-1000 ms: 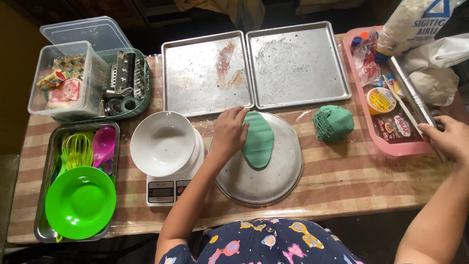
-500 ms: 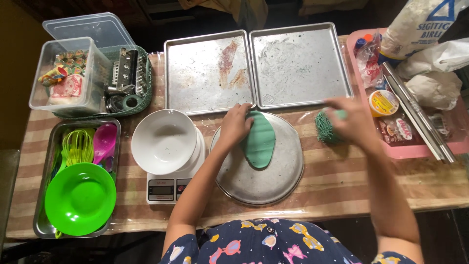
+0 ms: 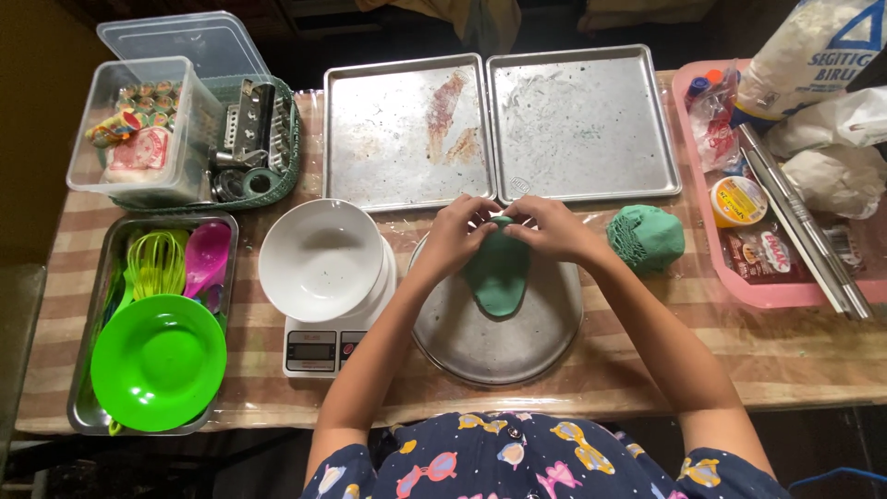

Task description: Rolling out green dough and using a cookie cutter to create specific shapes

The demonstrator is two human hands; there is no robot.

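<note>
The right hand (image 3: pixel 554 226) had left the green dough ball (image 3: pixel 647 237) and joined the left hand (image 3: pixel 457 231). Both hands pinched the far end of a flat green dough piece (image 3: pixel 497 277) lying on a round metal plate (image 3: pixel 499 337) on the desk (image 3: pixel 591 370). Beyond sat two baking trays (image 3: pixel 407 139).

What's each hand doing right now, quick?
Left hand: closed, pinching the top edge of the flat green dough.
Right hand: closed, pinching the same edge of the dough.
</note>
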